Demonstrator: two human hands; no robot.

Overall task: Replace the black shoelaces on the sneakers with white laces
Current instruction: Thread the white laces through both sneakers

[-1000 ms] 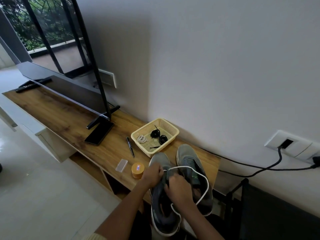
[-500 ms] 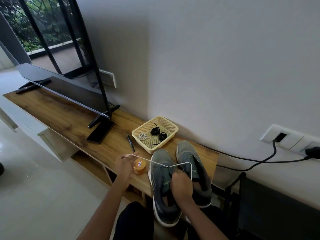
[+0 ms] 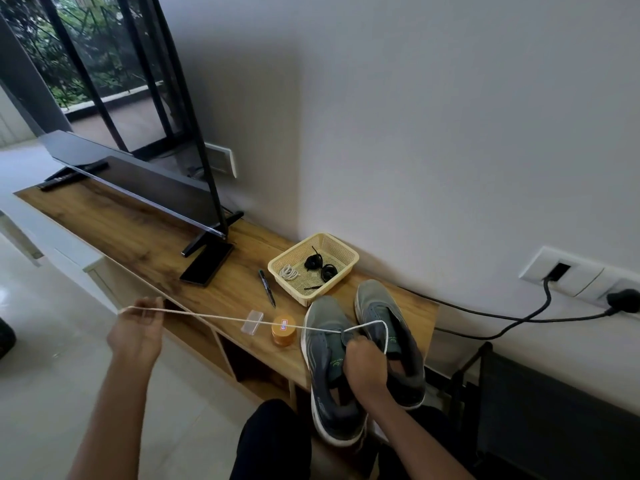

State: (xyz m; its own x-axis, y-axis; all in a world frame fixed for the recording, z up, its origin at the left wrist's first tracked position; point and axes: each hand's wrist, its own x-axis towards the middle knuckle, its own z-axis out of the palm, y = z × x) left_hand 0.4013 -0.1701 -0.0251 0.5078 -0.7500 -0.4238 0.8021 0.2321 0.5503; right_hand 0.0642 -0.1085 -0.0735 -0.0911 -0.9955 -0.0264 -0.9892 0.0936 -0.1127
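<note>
Right hand (image 3: 365, 367) is gripping grey mesh shoe (image 3: 327, 393) on wooden shelf (image 3: 138, 237), left hand (image 3: 138, 332) is pinching taut white cord lace (image 3: 221, 318) stretching sideways from its eyelet, coiled black laces (image 3: 320, 266) are lying in perforated plastic basket (image 3: 287, 287) behind.

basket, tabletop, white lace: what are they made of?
Basket: looks like moulded plastic, cream and matte, with a fine lattice of holes in the walls.
Tabletop: wood-grain surface with a satin finish; whether it is solid wood or laminate cannot be told.
White lace: seems to be woven cord, matte; it is thin and pulled straight.
</note>
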